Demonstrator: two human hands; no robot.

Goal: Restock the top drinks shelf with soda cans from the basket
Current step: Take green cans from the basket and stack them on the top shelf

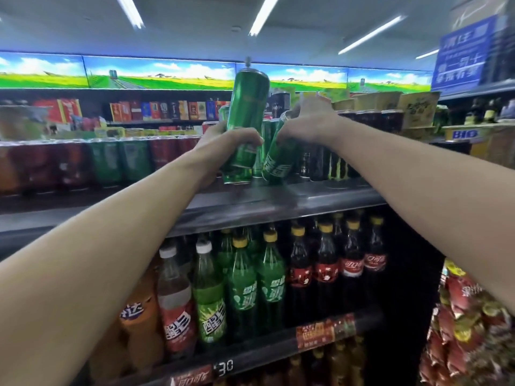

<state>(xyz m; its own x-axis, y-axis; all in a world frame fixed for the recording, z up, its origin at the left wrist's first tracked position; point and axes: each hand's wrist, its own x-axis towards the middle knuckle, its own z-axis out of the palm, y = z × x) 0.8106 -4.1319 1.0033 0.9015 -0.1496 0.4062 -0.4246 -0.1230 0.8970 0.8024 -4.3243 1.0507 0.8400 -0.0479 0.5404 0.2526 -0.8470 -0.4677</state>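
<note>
Mid-restock, I judge: green cans already stand on the top shelf. The left hand grips a tall can at 12 o'clock; the right hand grips a tilted can at its 7 o'clock. The basket isn't visible, so what's left is unknown.

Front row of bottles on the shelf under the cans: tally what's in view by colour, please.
Orange bottle: 1, partly hidden
Clear bottle with red label: 1
Green bottles: 3
Dark cola bottles: 4
Total: 9
</note>
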